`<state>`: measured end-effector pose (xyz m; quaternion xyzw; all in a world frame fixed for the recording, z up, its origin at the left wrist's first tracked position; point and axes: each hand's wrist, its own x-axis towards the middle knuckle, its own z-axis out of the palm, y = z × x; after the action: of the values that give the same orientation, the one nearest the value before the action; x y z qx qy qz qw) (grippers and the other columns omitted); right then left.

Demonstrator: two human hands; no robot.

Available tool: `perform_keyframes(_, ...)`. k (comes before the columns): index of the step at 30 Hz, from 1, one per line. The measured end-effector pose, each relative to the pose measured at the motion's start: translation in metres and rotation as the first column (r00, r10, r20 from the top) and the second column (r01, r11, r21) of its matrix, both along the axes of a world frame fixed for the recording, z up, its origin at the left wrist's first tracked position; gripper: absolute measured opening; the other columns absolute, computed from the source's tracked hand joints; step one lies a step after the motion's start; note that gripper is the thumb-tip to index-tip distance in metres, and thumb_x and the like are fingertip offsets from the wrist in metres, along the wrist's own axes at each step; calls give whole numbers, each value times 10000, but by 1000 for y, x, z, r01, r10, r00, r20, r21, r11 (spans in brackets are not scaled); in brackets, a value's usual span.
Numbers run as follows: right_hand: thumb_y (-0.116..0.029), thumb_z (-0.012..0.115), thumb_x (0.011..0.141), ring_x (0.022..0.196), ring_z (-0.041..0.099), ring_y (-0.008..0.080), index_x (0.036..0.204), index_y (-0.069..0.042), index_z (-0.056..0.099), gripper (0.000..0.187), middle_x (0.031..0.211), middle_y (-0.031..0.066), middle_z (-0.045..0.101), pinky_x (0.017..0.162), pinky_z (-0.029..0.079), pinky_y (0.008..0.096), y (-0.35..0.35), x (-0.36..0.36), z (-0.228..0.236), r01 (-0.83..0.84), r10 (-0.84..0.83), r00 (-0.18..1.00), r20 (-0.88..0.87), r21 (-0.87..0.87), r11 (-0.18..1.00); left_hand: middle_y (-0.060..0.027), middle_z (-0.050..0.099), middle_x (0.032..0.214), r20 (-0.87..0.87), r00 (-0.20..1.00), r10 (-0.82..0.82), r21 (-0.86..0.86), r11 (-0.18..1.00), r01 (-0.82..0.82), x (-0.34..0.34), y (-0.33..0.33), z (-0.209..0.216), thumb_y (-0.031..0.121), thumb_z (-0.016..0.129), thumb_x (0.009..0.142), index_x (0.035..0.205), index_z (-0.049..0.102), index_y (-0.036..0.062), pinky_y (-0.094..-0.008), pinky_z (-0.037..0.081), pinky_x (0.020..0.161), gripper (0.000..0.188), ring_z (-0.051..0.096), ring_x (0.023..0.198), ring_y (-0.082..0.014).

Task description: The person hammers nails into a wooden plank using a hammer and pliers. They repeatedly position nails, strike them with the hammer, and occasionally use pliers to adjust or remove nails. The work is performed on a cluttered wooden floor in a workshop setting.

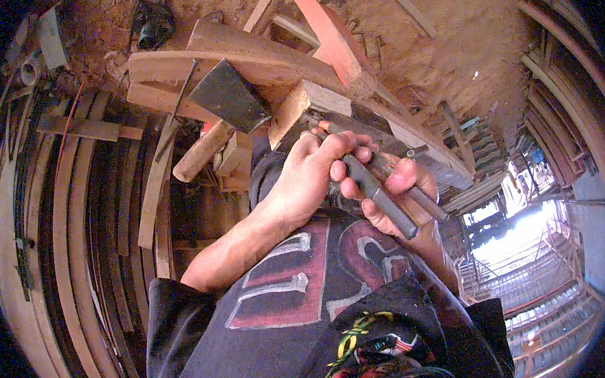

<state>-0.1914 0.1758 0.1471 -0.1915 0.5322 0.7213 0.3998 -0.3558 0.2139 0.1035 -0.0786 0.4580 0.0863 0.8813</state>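
Just above my dark printed shirt [274, 288], both hands are closed round a pair of pliers [375, 188] with dark grey handles. My left hand [305, 171] grips it toward its far end, beside a squared wooden beam [325, 99]. Its jaws are mostly hidden by my fingers and cannot be made out. My right hand [413, 186] wraps the handles, whose ends stick out toward me. Left of the beam lies a tool with a broad dark metal blade [230, 96] and a short round wooden handle [203, 151].
Curved wooden planks [232, 61] and an orange-red painted piece [335, 38] lie across the beam. Long boards [77, 237] stand stacked on the left, with more timber [553, 104] at right. Bare brown earth [460, 54] shows beyond. A slender metal rod [181, 103] leans near the blade.
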Motion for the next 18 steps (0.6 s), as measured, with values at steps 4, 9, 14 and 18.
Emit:
perform_keyframes(4,46,504,767,1260,529,443,1406,24,369,653,1320,294,510,978,549,544,11,6,2,40,-42,999,-21,-110,993,-63,690,865,-31,998,55,50,997,-53,6,1,2,231,483,962,935,681,-51,-271,502,781,346,636,824,-141)
perform_keyframes(9,21,545,754,1122,599,394,1484,-39,314,768,1268,256,559,931,575,507,-8,-6,0,59,-58,998,23,-90,994,-121,700,907,-22,997,74,-40,996,-75,5,1,0,216,481,957,947,661,-87,-293,518,819,352,663,889,-182)
perform_keyframes(14,21,535,814,916,599,255,1194,30,507,381,1194,223,537,729,588,349,13,-15,5,-21,27,993,112,-62,998,-163,668,957,-48,981,188,-178,965,-194,11,6,5,158,499,933,998,608,-114,-339,564,807,301,683,924,-249)
perform_keyframes(18,8,535,812,885,597,241,1165,23,519,354,1161,213,543,705,581,332,10,-19,7,-13,17,988,153,-25,1000,-141,620,913,-65,979,194,-137,970,-201,13,1,5,117,504,919,985,572,-93,-357,589,748,230,687,919,-274)
